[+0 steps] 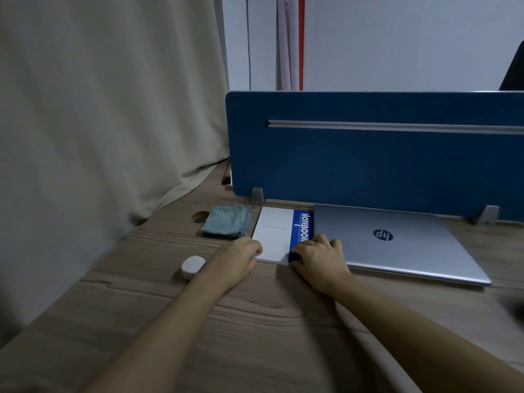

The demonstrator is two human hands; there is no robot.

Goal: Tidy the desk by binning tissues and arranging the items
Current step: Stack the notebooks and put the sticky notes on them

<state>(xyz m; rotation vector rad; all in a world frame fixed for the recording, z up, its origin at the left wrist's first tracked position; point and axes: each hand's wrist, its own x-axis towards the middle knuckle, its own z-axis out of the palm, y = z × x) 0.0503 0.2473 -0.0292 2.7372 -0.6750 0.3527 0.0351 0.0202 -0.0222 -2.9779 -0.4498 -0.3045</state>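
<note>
While squared against laptop (pixel 397 239) | notebook (pixel 276 234) gripped at near corners by left hand (pixel 238 258), right hand (pixel 319 255) | judged light, flexible, thin; best held by edges.

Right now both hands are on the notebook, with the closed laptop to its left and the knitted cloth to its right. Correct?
Not quite: the sides are swapped. The head view shows the closed laptop right of the notebook and the knitted cloth left of it. Left hand and right hand are both on the notebook.
</note>
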